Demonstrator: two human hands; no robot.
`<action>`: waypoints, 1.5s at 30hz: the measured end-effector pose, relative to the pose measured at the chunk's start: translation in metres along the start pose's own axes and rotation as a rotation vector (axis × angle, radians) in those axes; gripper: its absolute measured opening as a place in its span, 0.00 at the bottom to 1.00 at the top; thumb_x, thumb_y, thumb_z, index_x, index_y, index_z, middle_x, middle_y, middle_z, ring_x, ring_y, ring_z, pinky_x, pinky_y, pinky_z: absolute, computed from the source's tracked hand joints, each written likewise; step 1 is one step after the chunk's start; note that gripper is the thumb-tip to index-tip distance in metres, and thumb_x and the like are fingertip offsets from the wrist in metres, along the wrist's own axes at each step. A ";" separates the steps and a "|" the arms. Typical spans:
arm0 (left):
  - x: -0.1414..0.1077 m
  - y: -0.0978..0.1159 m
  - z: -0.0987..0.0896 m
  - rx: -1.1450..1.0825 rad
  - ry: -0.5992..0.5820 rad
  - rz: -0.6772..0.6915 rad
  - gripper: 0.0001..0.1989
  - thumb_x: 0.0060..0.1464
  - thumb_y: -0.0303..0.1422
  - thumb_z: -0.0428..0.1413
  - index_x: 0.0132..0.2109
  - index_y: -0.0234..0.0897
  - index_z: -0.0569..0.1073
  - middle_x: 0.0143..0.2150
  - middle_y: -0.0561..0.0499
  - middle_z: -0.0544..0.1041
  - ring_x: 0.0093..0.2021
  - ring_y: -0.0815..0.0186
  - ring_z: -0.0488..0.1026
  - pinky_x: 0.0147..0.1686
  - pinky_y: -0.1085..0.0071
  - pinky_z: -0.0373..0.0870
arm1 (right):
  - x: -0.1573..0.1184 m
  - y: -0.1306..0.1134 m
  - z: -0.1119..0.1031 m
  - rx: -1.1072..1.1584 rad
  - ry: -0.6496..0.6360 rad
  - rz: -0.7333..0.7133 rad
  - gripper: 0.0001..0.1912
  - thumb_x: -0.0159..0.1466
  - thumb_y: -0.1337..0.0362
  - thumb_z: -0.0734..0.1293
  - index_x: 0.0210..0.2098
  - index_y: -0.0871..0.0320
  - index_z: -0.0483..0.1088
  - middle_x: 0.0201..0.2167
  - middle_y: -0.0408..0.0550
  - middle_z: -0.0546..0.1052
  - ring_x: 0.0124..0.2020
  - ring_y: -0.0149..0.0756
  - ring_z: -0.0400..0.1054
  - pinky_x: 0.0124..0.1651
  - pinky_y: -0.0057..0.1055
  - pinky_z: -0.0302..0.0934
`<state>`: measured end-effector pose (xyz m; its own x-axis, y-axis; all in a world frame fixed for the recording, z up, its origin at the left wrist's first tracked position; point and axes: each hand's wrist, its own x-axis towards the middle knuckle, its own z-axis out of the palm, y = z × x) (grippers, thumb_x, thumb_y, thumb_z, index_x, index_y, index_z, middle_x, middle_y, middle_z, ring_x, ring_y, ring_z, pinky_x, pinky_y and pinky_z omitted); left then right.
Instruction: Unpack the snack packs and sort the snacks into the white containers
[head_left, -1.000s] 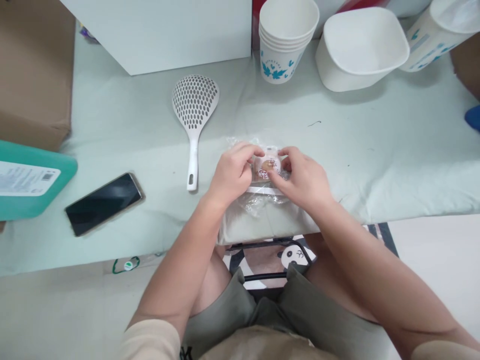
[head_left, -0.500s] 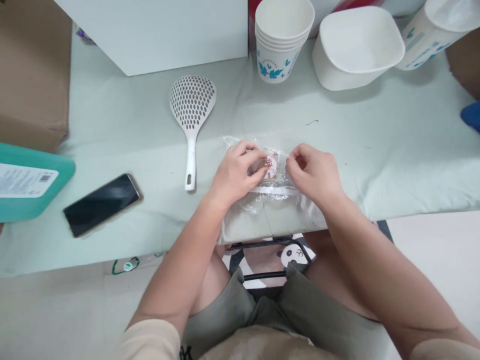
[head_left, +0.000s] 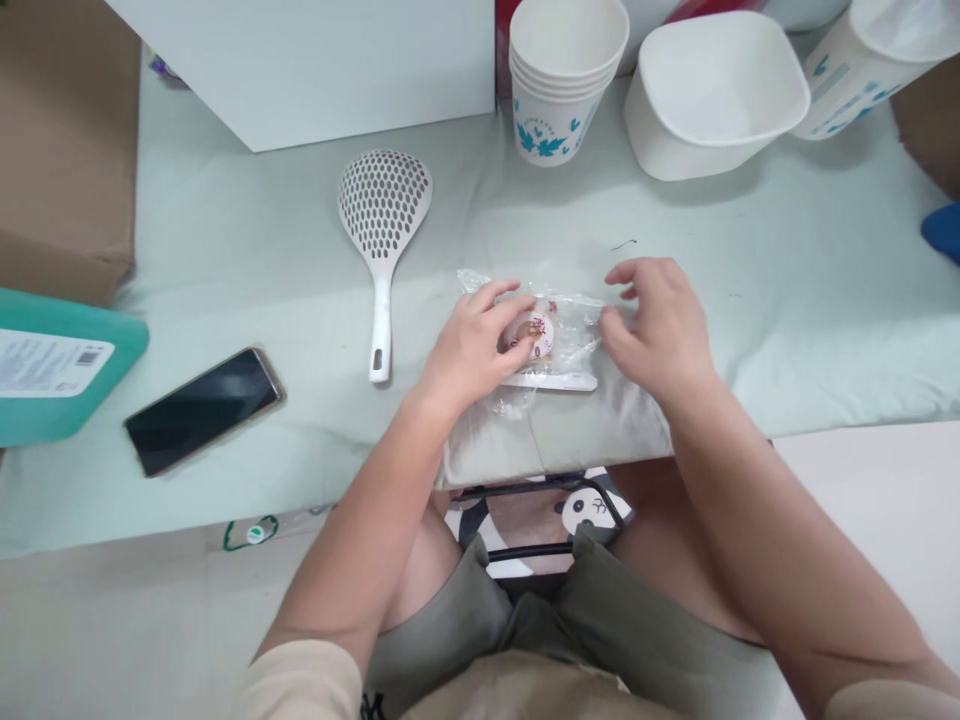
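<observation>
My left hand (head_left: 480, 345) rests on the cloth with thumb and fingers closed around a small wrapped packet (head_left: 538, 332), which has a pale round face with red print. Crinkled clear plastic film (head_left: 577, 325) spreads out around the packet and under my fingers. Along the near side of the film lies a narrow white strip (head_left: 559, 382); what it belongs to is unclear. My right hand (head_left: 658, 325) hovers at the film's right end, thumb and fingers apart with nothing gripped. Whether its thumb tip touches the film I cannot tell.
Left of my hands lie a white slotted skimmer (head_left: 382, 270) and a phone (head_left: 204, 410). A green container (head_left: 60, 365) is at far left. Behind stand a white box (head_left: 322, 70), stacked paper cups (head_left: 559, 120), a white tub (head_left: 712, 150) and another cup (head_left: 847, 85).
My right hand has opened from a pinch on the film and moved right. My left hand stays on the packet, whose printed face shows more plainly.
</observation>
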<state>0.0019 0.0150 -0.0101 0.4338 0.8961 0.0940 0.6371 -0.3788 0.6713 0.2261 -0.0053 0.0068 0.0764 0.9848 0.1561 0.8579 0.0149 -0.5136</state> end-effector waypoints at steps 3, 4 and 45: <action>0.001 0.001 0.000 0.027 -0.015 0.000 0.23 0.61 0.32 0.59 0.62 0.37 0.76 0.69 0.41 0.72 0.67 0.51 0.70 0.68 0.53 0.66 | -0.002 0.001 0.013 0.040 0.005 -0.287 0.17 0.59 0.69 0.62 0.45 0.54 0.77 0.59 0.58 0.76 0.59 0.54 0.71 0.59 0.54 0.67; 0.001 0.001 0.000 0.037 -0.021 -0.004 0.24 0.61 0.32 0.59 0.63 0.37 0.76 0.70 0.41 0.72 0.67 0.51 0.70 0.69 0.53 0.65 | -0.003 0.002 0.017 0.038 -0.009 -0.337 0.17 0.60 0.69 0.62 0.44 0.54 0.77 0.60 0.58 0.76 0.61 0.55 0.71 0.62 0.56 0.65; 0.006 0.009 -0.008 -0.014 -0.088 -0.106 0.22 0.58 0.29 0.60 0.60 0.41 0.73 0.71 0.39 0.63 0.66 0.53 0.70 0.66 0.54 0.68 | -0.018 0.024 -0.009 -0.070 -0.284 -0.540 0.10 0.65 0.70 0.62 0.31 0.54 0.73 0.33 0.46 0.82 0.51 0.45 0.75 0.55 0.46 0.54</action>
<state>0.0050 0.0186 0.0017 0.4190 0.9070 -0.0424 0.6738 -0.2793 0.6841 0.2503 -0.0239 -0.0010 -0.5085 0.8491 0.1432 0.7697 0.5227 -0.3665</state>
